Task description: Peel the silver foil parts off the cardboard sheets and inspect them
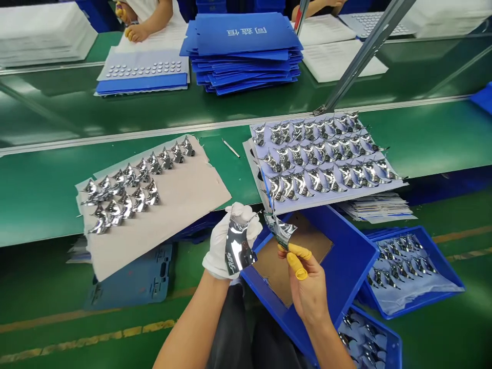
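Two parts in hand, both thin-walled, mirror-bright, curved, with pointed corners. Lettered part (239, 243): dark reflective face, pale script low down, lying in the left hand (218, 248), white fabric glove, fingers curled behind and holding it, in front of the bench edge. Second part (282, 230): gripped by its lower end between thumb and finger of the right hand (309, 282), over the crate; two yellow rubbery finger cots (296, 265) show. Tips of the two parts close; cannot tell if touching.

Bench (34, 212): smooth, green. Left, matte beige sheet (188, 192), two rows of similar parts: five in front, about nine behind. Right, pale sheet (300, 205), three rows, overlapping, about nine in front. Between sheets, one slim white stick (230, 147).

Below: one blue crate (346, 246), brown board at bottom; right of it, two blue trays (448, 279) of parts.

Across: one stack of blue boards (246, 36); a co-worker's hand (137, 33), yellow-tipped.
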A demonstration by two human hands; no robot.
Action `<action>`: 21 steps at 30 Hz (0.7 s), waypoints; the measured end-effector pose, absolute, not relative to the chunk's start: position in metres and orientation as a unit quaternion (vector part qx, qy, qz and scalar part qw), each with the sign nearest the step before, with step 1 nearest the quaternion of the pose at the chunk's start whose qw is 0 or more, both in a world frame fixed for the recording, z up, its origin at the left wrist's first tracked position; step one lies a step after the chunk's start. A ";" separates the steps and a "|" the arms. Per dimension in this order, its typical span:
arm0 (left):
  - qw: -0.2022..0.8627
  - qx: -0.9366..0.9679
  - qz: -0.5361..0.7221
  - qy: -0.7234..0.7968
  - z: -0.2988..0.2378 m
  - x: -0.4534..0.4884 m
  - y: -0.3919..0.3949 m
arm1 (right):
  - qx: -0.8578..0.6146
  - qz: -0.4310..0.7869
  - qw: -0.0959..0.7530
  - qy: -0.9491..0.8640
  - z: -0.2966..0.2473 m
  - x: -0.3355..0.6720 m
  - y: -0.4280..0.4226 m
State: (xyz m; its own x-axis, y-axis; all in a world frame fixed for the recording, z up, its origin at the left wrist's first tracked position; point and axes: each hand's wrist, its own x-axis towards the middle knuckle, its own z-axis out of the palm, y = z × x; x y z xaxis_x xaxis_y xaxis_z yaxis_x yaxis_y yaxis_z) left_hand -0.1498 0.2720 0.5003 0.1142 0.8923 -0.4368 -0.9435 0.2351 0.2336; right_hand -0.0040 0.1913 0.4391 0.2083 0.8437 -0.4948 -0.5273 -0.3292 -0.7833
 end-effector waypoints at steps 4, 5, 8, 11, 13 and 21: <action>0.774 -0.012 0.593 0.221 0.510 -0.142 0.275 | -0.578 0.574 0.553 -0.177 0.439 0.001 0.170; 0.786 -0.002 0.581 0.211 0.513 -0.138 0.275 | -0.596 0.552 0.551 -0.191 0.441 0.004 0.162; 0.825 0.009 0.531 0.194 0.522 -0.119 0.272 | -0.655 0.458 0.538 -0.268 0.450 0.016 0.135; 0.854 0.000 0.473 0.218 0.530 -0.094 0.261 | -0.696 0.361 0.516 -0.343 0.468 0.026 0.108; 0.866 -0.007 0.434 0.250 0.536 -0.077 0.249 | -0.713 0.336 0.511 -0.344 0.485 0.032 0.093; 0.852 0.128 0.391 0.322 0.538 -0.044 0.192 | -0.608 0.556 0.476 -0.306 0.539 0.062 0.069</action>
